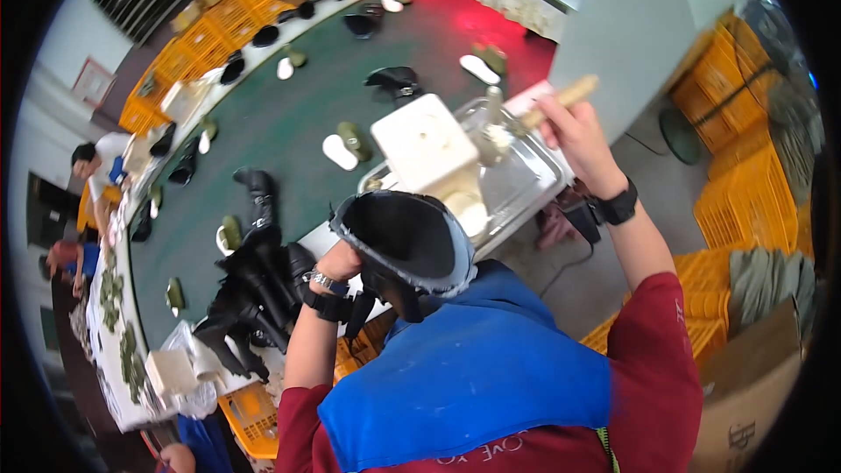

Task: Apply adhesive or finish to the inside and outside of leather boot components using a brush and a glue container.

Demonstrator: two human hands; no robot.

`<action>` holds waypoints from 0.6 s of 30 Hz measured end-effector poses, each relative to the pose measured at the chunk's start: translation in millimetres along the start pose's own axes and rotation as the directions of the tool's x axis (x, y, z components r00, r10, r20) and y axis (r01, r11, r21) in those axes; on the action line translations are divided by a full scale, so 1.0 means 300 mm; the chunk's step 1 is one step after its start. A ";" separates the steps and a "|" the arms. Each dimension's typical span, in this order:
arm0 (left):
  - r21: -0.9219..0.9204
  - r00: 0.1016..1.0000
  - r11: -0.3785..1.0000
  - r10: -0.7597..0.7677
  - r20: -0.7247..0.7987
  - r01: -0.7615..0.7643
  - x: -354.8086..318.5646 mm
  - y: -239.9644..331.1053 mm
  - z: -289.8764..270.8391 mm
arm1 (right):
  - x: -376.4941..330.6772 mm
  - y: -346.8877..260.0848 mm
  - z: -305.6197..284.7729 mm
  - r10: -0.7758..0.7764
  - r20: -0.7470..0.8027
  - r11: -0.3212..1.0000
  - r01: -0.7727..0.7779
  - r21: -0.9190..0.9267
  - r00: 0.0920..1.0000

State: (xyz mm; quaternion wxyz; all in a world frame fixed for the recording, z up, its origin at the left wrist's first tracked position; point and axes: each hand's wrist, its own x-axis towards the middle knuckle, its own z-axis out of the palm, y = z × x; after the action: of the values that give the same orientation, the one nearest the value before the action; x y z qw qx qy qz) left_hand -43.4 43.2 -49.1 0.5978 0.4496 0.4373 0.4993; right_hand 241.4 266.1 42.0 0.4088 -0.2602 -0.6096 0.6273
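Note:
My left hand (340, 261) is closed on a black boot (399, 232), whose wide shaft opening with a pale fuzzy rim faces up, close to my blue apron (473, 377). My right hand (574, 136) grips the wooden handle of a brush (575, 91). The brush's head is blurred and appears to carry white paste, over a metal tray (557, 177). A white square container (425, 144) stands at the tray's left side, and whitish residue lies in the tray. Most of the boot's lower part is hidden behind its shaft and my hand.
A green conveyor belt (307, 127) runs past the tray, carrying black boots and white soles beside olive-green pieces. Black boots (258, 285) are heaped at my left. Orange crates (745, 201) stand at the right. Another person (109, 162) works across the belt at far left.

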 end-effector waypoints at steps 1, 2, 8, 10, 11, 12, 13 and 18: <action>-0.013 0.999 1.000 -0.017 0.037 0.018 0.025 -0.032 -0.001 | -0.002 -0.026 0.007 -0.014 0.023 0.997 0.016 -0.073 1.000; 0.012 0.996 0.997 -0.082 0.043 0.081 0.045 -0.057 0.004 | -0.010 -0.068 0.031 -0.019 0.077 0.994 0.027 -0.102 0.997; 0.029 0.968 0.977 -0.214 0.129 0.212 0.101 -0.055 0.088 | -0.044 -0.124 0.185 -0.093 0.376 0.974 0.162 -0.156 0.922; 0.067 0.966 0.973 -0.226 0.124 0.219 0.102 -0.034 0.115 | -0.042 -0.092 0.214 -0.252 0.429 0.891 0.381 -0.247 0.867; 0.104 0.965 0.969 -0.234 0.115 0.223 0.101 -0.025 0.124 | -0.036 -0.079 0.222 -0.329 0.478 0.814 0.501 -0.294 0.814; 0.102 0.965 0.969 -0.236 0.116 0.225 0.098 -0.017 0.132 | -0.031 -0.075 0.228 -0.325 0.478 0.815 0.498 -0.296 0.816; 0.050 0.969 0.976 -0.216 0.117 0.212 0.093 -0.009 0.137 | -0.026 -0.071 0.233 -0.352 0.499 0.764 0.551 -0.336 0.792; -0.049 0.979 0.980 -0.189 0.079 0.194 0.068 0.005 0.143 | -0.037 -0.109 0.220 -0.336 0.586 0.671 0.624 -0.401 0.737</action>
State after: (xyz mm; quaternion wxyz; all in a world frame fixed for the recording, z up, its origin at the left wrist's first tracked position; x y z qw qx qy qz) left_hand 0.3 59.1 -39.9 0.6713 0.4063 0.4418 0.4347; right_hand 199.2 218.0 80.0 0.3073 -0.0365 -0.8951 0.3208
